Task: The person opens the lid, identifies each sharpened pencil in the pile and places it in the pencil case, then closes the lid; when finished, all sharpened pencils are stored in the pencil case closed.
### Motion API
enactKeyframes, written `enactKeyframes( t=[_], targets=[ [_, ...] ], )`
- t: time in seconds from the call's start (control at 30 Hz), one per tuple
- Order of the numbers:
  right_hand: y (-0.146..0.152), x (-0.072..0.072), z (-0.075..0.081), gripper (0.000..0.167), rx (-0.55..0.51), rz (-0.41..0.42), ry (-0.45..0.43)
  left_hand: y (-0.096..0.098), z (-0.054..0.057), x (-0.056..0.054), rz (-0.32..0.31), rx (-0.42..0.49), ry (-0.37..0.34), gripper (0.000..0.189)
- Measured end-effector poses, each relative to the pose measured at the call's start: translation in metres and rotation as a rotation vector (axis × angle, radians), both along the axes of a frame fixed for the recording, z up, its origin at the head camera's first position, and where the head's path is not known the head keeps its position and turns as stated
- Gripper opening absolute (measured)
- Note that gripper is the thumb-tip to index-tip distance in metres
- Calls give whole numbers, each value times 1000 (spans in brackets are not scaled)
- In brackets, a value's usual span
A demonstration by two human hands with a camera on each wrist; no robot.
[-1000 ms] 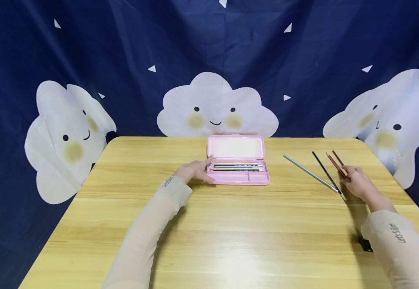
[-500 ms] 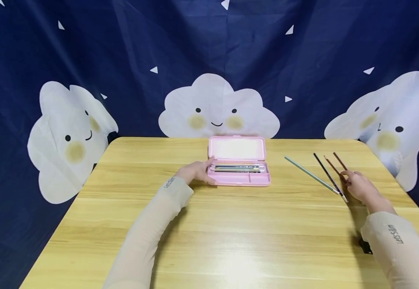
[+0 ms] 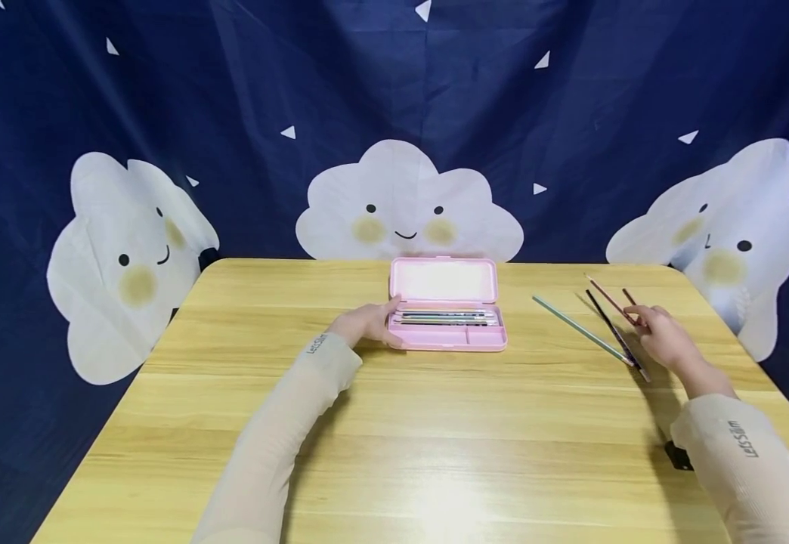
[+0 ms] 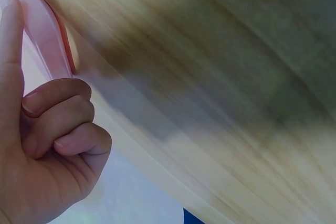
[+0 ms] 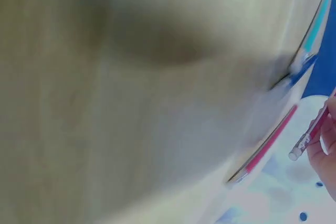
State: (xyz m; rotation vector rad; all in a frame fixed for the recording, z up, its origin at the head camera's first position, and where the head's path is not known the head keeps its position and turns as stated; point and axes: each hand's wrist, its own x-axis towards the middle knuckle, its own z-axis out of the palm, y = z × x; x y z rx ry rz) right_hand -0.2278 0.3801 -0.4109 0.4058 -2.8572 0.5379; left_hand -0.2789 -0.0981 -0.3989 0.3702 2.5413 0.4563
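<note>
My left hand (image 3: 367, 323) holds the left end of an open pink pencil case (image 3: 486, 338), one finger near the hinge and the thumb at the front corner. In the left wrist view, one finger (image 4: 11, 35) lies straight along the case while the others curl into the palm. Several pencils (image 3: 442, 317) lie in its rear compartment. Farther right, my right hand (image 3: 666, 340) pinches a red pencil (image 3: 608, 295), tilted above the table; its eraser end (image 5: 300, 148) shows in the right wrist view. A second red pencil (image 5: 270, 145) lies below that hand.
Left of my right hand, a teal pencil (image 3: 574, 325) and a dark pencil (image 3: 605, 317) lie on the wooden table (image 3: 435, 423), their near ends crossing. A dark blue cloth with cloud faces (image 3: 408, 204) hangs behind the table's far edge.
My right hand has picked the red pencil up and moved slightly left, its tip swinging over toward the dark pencil. My left hand has stayed at the pencil case.
</note>
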Motion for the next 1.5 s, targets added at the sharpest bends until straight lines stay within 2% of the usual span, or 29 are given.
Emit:
enactKeyframes(
  t=[0.2,0.47,0.67,0.83,1.03,1.23,1.5],
  targets=[
    [-28,-5,1,28,-33,90,101,1,-1,3,-4,-14,-4,105],
    [-71,-16,-6,31,-73,203,136,3,-5,2,-2,-2,-24,104],
    [-103,-27,-10,29,-83,277,74,2,-6,1,-2,-16,-12,103],
    [-128,-38,-13,30,-74,342,57,2,-5,1,5,-16,-11,104],
    [-159,-45,-11,32,-16,400,10,2,-4,1,20,-14,-18,104],
    [-189,-50,-6,26,37,432,-50,0,-5,-1,23,-11,-9,105],
    [-214,-57,-7,24,73,467,-48,-1,-4,-3,12,-8,6,107]
  ],
)
